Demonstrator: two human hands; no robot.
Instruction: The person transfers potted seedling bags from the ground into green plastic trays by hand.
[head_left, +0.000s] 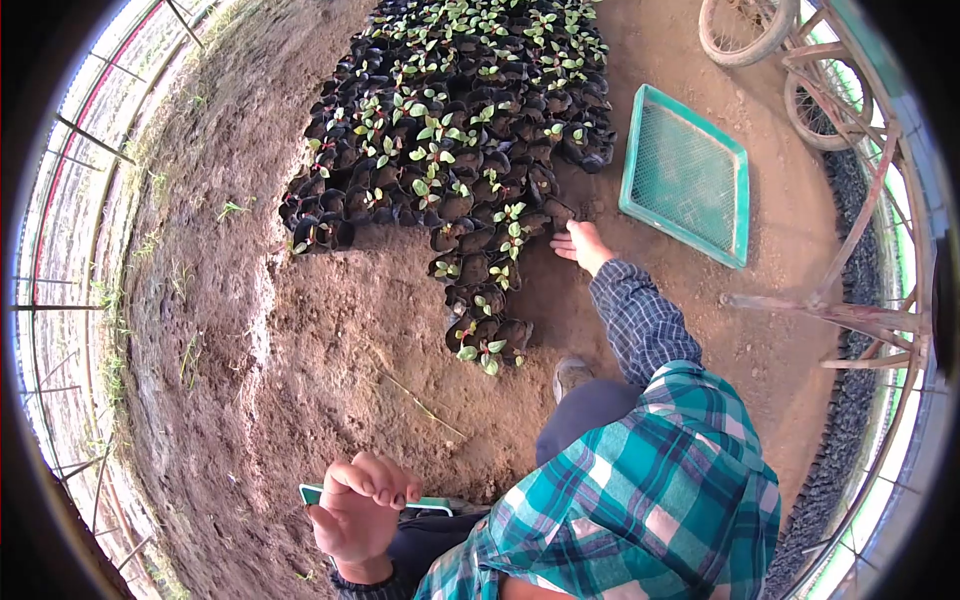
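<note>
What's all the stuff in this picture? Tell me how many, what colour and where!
Black bags: too many to count, black, top middle
Seedlings: many, green, in the bags
Mesh tray: one, teal, right of the bags
Green edge: one, green, by the left hand; mostly hidden
Wheels: two, brownish, top right
Frame: one, rusty brown, right side
Weeds: several, green, left side
Twig: one, pale, on the soil
Soil: brown, all around
Bars: several, dark, left edge
Shoe: one showing, brownish, below the right hand
Checked shirt: one, teal and white, bottom
Left hand: one, bare, bottom left
Right hand: one, bare, beside the bags
</note>
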